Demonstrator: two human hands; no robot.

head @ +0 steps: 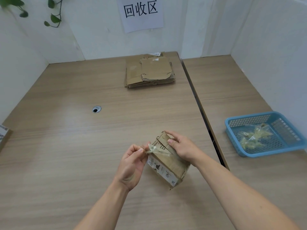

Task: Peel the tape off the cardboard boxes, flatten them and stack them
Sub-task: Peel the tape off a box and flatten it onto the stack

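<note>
1. Cardboard box (167,163) stands near the front middle of the counter (83,146), tilted, with a white printed label on the side facing the person.
2. The left hand (131,165) is just left of the box's top, its fingers (140,149) and thumb pinching 1 end of a strip of clear tape (154,150).
3. The tape stretches from that pinch across to the top of the box, where its other end is stuck.
4. The right hand (181,146) grips the top of the box, fingers curled over a raised flap and the thumb pressed against the flap's edge.
5. A stack of flattened boxes (149,72) lies at the far edge of the counter, below a paper sign (141,12) on the wall.
6. A blue basket (232,123) sits on a 2nd counter (232,88) to the right, well apart from the box, holding crumpled tape scraps (254,136).
7. The corner of another box (4,136) shows at the left edge.
8. A round cable hole (96,109) sits in the counter, and green leaves (53,17) hang at the top left.
</note>
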